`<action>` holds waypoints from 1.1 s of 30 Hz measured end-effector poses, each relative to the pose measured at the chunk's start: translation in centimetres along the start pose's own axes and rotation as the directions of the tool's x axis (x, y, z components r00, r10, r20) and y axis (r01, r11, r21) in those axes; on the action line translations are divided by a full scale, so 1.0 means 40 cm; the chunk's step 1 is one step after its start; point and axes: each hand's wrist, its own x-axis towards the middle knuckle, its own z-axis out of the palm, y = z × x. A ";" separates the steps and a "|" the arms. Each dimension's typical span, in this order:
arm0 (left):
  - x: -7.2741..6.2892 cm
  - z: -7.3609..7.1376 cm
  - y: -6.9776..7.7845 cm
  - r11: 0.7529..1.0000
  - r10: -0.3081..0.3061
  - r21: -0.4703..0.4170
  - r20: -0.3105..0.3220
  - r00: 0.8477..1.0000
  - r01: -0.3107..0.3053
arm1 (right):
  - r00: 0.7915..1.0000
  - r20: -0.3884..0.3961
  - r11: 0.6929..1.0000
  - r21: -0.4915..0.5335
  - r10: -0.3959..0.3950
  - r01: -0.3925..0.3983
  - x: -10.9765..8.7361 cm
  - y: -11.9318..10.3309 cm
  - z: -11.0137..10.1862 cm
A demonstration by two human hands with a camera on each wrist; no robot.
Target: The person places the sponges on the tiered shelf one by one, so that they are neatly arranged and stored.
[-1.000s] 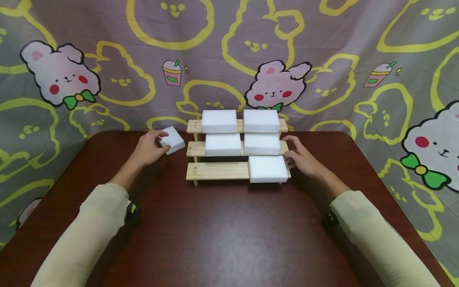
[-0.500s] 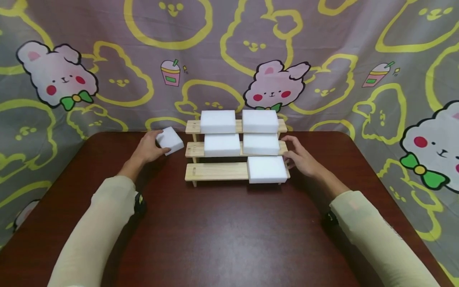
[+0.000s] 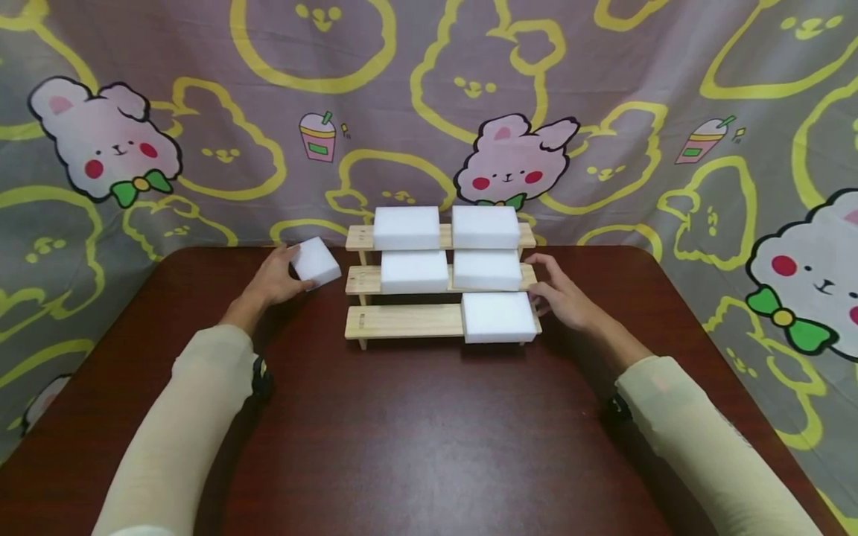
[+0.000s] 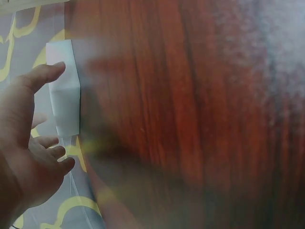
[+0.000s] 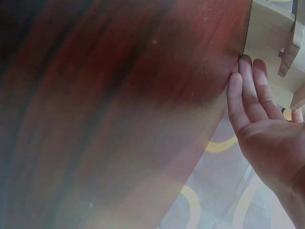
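Note:
A white foam block [image 3: 316, 263] is at the table's back left, beside a three-step wooden rack [image 3: 409, 321]. My left hand [image 3: 276, 277] holds this block from its left side, thumb on the near side and index finger towards the back. In the left wrist view the thumb of the left hand [image 4: 35, 138] lies against the block [image 4: 65, 95]. My right hand [image 3: 561, 296] is at the rack's right end, by the middle and bottom steps. The right wrist view has the right hand [image 5: 264, 114] with fairly straight fingers reaching along the rack's end [image 5: 271, 52].
Two foam blocks stand on the top step, including a left one [image 3: 406, 228], and two on the middle step, including a left one [image 3: 414, 271]. One block [image 3: 499, 317] sits on the bottom step's right half. A patterned curtain [image 3: 395, 89] hangs behind the dark wooden table [image 3: 429, 432].
The left forearm has swung slightly inward, while the left hand stays at the foam block. The right hand stays by the rack, and the blocks on the steps have not moved.

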 end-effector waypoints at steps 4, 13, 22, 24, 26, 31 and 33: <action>0.001 0.001 -0.003 1.000 0.002 -0.004 0.003 1.000 -0.002 | 1.000 -0.001 1.000 0.002 -0.010 0.010 0.000 0.001 0.002; -0.016 0.007 0.003 0.999 -0.035 -0.041 -0.036 0.999 0.033 | 1.000 -0.002 1.000 0.006 -0.005 0.005 -0.005 -0.001 0.003; -0.041 -0.002 0.009 0.998 -0.030 -0.062 -0.044 0.999 0.027 | 1.000 0.001 1.000 -0.012 0.002 -0.002 -0.005 -0.001 0.000; -0.044 -0.005 0.006 0.998 -0.030 -0.060 -0.041 0.999 0.027 | 1.000 0.001 1.000 -0.014 0.002 -0.002 -0.004 -0.001 0.000; -0.049 -0.010 0.005 0.999 -0.013 -0.053 -0.042 0.999 0.010 | 1.000 0.002 1.000 -0.014 0.002 -0.002 -0.003 -0.001 0.000; -0.061 -0.020 0.010 0.998 0.051 -0.045 -0.066 0.997 -0.054 | 1.000 0.003 1.000 -0.010 0.001 -0.001 -0.002 -0.002 -0.001; -0.065 -0.023 0.015 0.996 0.067 -0.047 -0.071 0.995 -0.070 | 1.000 0.002 1.000 -0.013 0.001 -0.001 -0.002 -0.001 -0.002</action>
